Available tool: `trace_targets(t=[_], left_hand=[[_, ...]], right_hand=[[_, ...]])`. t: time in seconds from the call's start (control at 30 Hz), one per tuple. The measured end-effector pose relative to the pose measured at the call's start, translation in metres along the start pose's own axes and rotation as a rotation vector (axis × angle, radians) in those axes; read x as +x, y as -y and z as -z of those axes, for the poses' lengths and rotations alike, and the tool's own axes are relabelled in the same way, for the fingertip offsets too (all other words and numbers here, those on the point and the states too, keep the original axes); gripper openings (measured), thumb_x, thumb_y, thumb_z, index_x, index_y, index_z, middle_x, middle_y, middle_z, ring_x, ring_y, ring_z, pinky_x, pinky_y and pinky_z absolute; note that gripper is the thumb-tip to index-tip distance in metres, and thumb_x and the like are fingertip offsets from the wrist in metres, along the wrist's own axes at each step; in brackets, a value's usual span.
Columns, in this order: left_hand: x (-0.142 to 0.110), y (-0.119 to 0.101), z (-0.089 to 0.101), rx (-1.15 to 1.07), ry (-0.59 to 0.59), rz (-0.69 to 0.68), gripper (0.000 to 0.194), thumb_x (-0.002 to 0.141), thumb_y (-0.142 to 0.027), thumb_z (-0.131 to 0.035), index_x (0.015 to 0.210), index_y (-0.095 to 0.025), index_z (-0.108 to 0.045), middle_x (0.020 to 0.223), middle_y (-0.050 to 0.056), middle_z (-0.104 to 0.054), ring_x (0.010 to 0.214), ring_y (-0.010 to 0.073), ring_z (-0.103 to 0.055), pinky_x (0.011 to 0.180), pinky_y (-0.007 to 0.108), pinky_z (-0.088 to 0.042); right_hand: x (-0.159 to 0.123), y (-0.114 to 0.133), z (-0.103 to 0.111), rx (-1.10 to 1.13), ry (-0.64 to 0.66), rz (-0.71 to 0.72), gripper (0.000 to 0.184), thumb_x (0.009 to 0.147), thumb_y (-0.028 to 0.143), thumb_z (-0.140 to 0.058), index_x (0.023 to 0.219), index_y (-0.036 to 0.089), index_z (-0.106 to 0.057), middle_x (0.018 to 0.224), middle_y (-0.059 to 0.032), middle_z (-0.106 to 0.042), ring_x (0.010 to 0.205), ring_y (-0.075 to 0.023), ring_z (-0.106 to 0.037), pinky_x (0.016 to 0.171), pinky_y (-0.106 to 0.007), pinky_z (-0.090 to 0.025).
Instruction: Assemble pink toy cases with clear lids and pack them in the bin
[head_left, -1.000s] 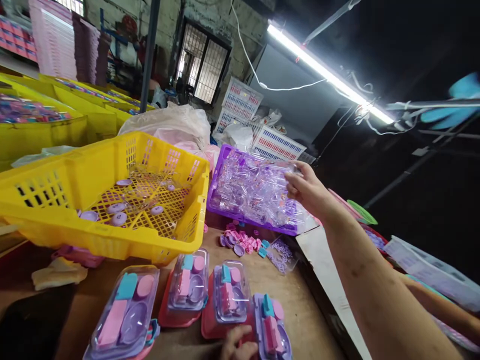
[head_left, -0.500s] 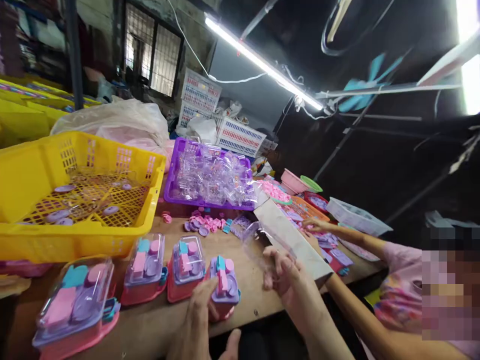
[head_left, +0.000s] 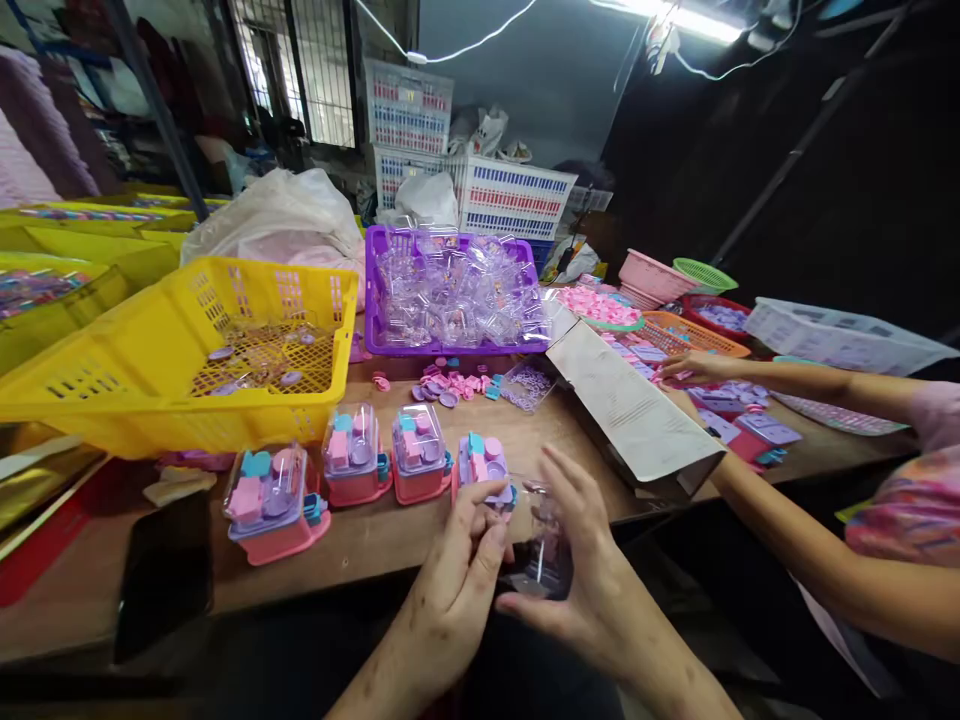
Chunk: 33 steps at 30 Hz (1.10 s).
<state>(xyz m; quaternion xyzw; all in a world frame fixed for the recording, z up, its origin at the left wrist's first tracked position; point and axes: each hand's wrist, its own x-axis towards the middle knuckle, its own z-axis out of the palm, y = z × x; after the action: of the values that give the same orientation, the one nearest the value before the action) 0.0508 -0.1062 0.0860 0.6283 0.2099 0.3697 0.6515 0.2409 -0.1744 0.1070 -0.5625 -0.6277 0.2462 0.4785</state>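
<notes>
A clear plastic lid (head_left: 541,562) is held between my two hands at the table's front edge. My right hand (head_left: 581,560) curves around its right side, thumb below and fingers above. My left hand (head_left: 469,555) is closed, with thumb and fingertips at the lid's left edge. Just beyond the left fingers stands a pink and purple toy box (head_left: 484,462) with small blue, pink and purple pieces on top and no clear cover visible over them. Left of it are similar boxes under clear covers: one toy box (head_left: 420,455), another box (head_left: 352,455) and a third box (head_left: 271,500).
A purple basket (head_left: 457,345) heaped with clear lids is at the back, beside a yellow basket (head_left: 180,425). Loose pieces (head_left: 454,385) lie before it. A cardboard piece (head_left: 637,400) stands right, near a co-worker's arms (head_left: 795,380). A dark phone-like slab (head_left: 166,550) lies left.
My right hand has come from the purple basket down to the front edge with a clear lid. My left hand has moved from beside the uncovered toy box to the lid. The view has shifted.
</notes>
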Motion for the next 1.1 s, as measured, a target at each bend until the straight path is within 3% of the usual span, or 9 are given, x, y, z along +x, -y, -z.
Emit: trace_targets(t=[0.1, 0.23, 0.3, 0.43, 0.57, 0.67, 0.77, 0.97, 1.1], left_hand=[[0.001, 0.002, 0.004, -0.040, 0.022, 0.012, 0.052, 0.118, -0.057, -0.046, 0.161, -0.028, -0.044, 0.114, 0.006, -0.066, 0.091, 0.0168, -0.064, 0.086, 0.031, -0.058], [0.009, 0.037, 0.021, 0.209, -0.240, -0.024, 0.058, 0.107, -0.049, -0.070, 0.155, -0.027, -0.045, 0.132, 0.008, -0.063, 0.094, 0.0169, -0.068, 0.092, 0.036, -0.062], [0.012, 0.063, 0.027, 0.411, -0.309, -0.059, 0.066, 0.102, -0.043, -0.076, 0.158, -0.027, -0.042, 0.145, 0.012, -0.061, 0.114, 0.0241, -0.070, 0.105, 0.046, -0.061], [0.013, 0.097, 0.021, 0.638, -0.268, -0.159, 0.082, 0.105, -0.032, -0.070, 0.173, -0.027, -0.024, 0.171, 0.019, -0.044, 0.159, 0.0375, -0.048, 0.131, 0.065, -0.044], [0.020, 0.103, 0.007, 0.730, -0.276, -0.188, 0.102, 0.101, -0.031, -0.077, 0.177, -0.026, -0.010, 0.177, 0.022, -0.035, 0.166, 0.0404, -0.039, 0.133, 0.067, -0.042], [0.040, 0.108, 0.003, 0.745, -0.288, -0.232, 0.119, 0.093, -0.034, -0.086, 0.177, -0.021, -0.002, 0.179, 0.026, -0.029, 0.170, 0.0444, -0.030, 0.135, 0.069, -0.036], [0.058, 0.114, 0.003, 0.711, -0.297, -0.221, 0.120, 0.091, -0.036, -0.090, 0.174, -0.018, -0.006, 0.175, 0.029, -0.034, 0.167, 0.0457, -0.036, 0.134, 0.069, -0.037], [0.064, 0.117, 0.001, 0.697, -0.310, -0.157, 0.116, 0.085, -0.026, -0.091, 0.172, -0.020, -0.015, 0.175, 0.027, -0.039, 0.164, 0.0445, -0.044, 0.131, 0.065, -0.045], [0.061, 0.118, 0.001, 0.759, -0.244, -0.188, 0.120, 0.086, -0.031, -0.090, 0.174, -0.018, -0.011, 0.177, 0.028, -0.037, 0.167, 0.0440, -0.038, 0.134, 0.065, -0.043]], right_hand=[[0.002, -0.009, 0.002, -0.164, 0.126, 0.113, 0.114, 0.083, 0.040, -0.101, 0.174, 0.050, -0.033, 0.169, -0.0100, -0.044, 0.157, -0.0423, -0.049, 0.126, -0.058, -0.052], [0.010, -0.028, 0.011, -0.115, -0.008, 0.099, 0.104, 0.096, 0.039, -0.087, 0.175, 0.046, -0.021, 0.170, -0.0151, -0.036, 0.153, -0.0399, -0.054, 0.119, -0.059, -0.058], [0.018, -0.037, 0.018, -0.059, -0.087, 0.083, 0.099, 0.097, 0.041, -0.087, 0.172, 0.046, -0.024, 0.175, -0.0147, -0.025, 0.155, -0.0386, -0.051, 0.120, -0.059, -0.057], [0.035, -0.042, 0.030, 0.025, -0.098, 0.062, 0.099, 0.093, 0.046, -0.092, 0.170, 0.046, -0.030, 0.176, -0.0121, -0.021, 0.162, -0.0385, -0.042, 0.126, -0.057, -0.051], [0.047, -0.034, 0.037, 0.037, 0.028, 0.008, 0.104, 0.097, 0.042, -0.088, 0.174, 0.048, -0.020, 0.176, -0.0126, -0.020, 0.152, -0.0360, -0.055, 0.121, -0.055, -0.057], [0.056, -0.026, 0.039, -0.062, 0.115, 0.041, 0.093, 0.098, 0.040, -0.085, 0.172, 0.045, -0.029, 0.175, -0.0122, -0.022, 0.144, -0.0341, -0.060, 0.117, -0.055, -0.061], [0.068, -0.018, 0.038, -0.177, 0.146, 0.079, 0.089, 0.096, 0.032, -0.083, 0.170, 0.044, -0.036, 0.174, -0.0114, -0.024, 0.142, -0.0332, -0.060, 0.118, -0.055, -0.060], [0.081, -0.013, 0.028, -0.500, 0.281, 0.069, 0.106, 0.085, 0.012, -0.079, 0.175, 0.041, -0.031, 0.177, -0.0128, -0.021, 0.170, -0.0391, -0.026, 0.132, -0.062, -0.043], [0.085, -0.009, 0.028, -0.648, 0.409, -0.012, 0.109, 0.085, 0.011, -0.081, 0.175, 0.040, -0.027, 0.181, -0.0134, -0.010, 0.172, -0.0368, -0.022, 0.135, -0.058, -0.038]])
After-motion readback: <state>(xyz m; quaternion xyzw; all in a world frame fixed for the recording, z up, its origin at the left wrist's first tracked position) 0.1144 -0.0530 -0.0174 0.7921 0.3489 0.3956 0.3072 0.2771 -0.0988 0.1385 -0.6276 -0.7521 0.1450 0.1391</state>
